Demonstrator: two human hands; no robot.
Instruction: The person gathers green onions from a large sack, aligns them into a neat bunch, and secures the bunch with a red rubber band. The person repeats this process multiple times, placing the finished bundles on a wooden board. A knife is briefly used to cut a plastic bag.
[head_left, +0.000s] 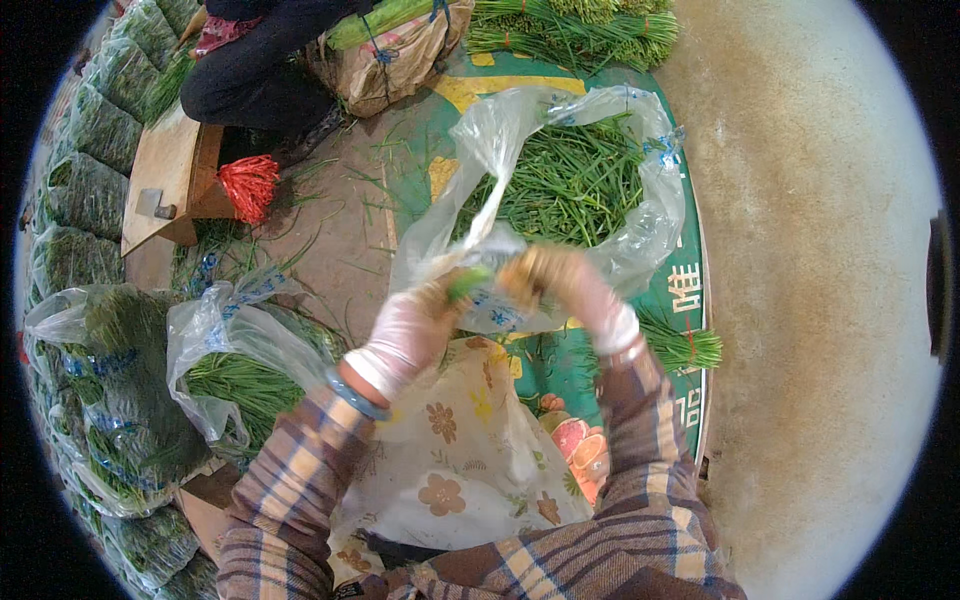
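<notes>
In front of me lies a clear plastic bag (656, 240), its mouth wide around a heap of green garlic-chive-like stalks (574, 184). A twisted strand of the bag's plastic runs down to my left hand (424, 311), whose fingers are closed around it. A small bright green piece (469, 283) shows at those fingers, too blurred to name. My right hand (566, 289) is close beside the left, over the near side of the bag. Motion blur hides what its fingers hold. Both hands wear pale gloves with stained fingers.
Tied bundles of green stalks (577, 37) lie at the far end, another bundle (686, 345) at right. Left are a wooden stool (161, 176), red plastic ties (249, 187), an open bag of stalks (240, 386) and rows of packed bags (86, 184). Another person's leg (255, 90) is beyond.
</notes>
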